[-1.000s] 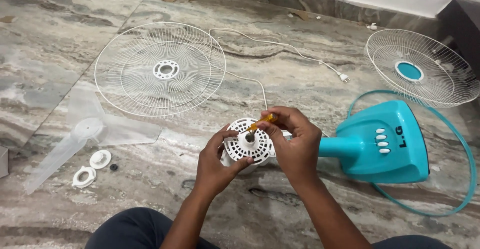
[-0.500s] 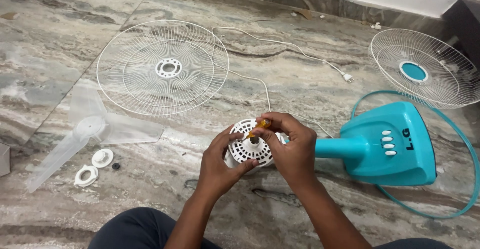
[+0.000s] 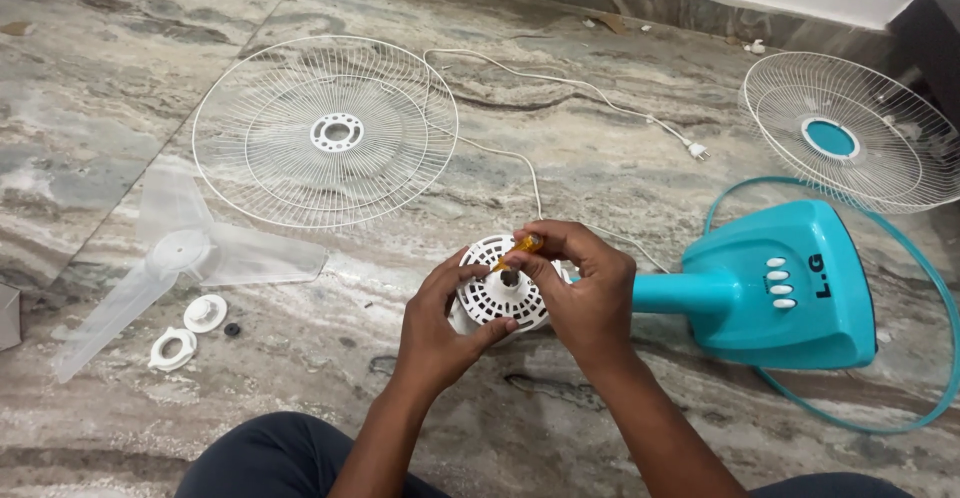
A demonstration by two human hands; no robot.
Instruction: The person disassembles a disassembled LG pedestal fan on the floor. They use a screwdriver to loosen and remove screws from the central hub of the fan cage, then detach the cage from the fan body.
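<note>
The white vented motor housing (image 3: 497, 293) is steadied by the cupped left hand (image 3: 440, 328) so the right hand (image 3: 585, 293), pinching an orange-handled screwdriver (image 3: 520, 248), can bear on its centre.

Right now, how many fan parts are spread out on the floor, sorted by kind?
Wire grilles: 2
Clear blade sets: 1
Small white ring-shaped caps: 2
Teal fan bases: 1
White vented motor housings: 1
Total: 7
</note>
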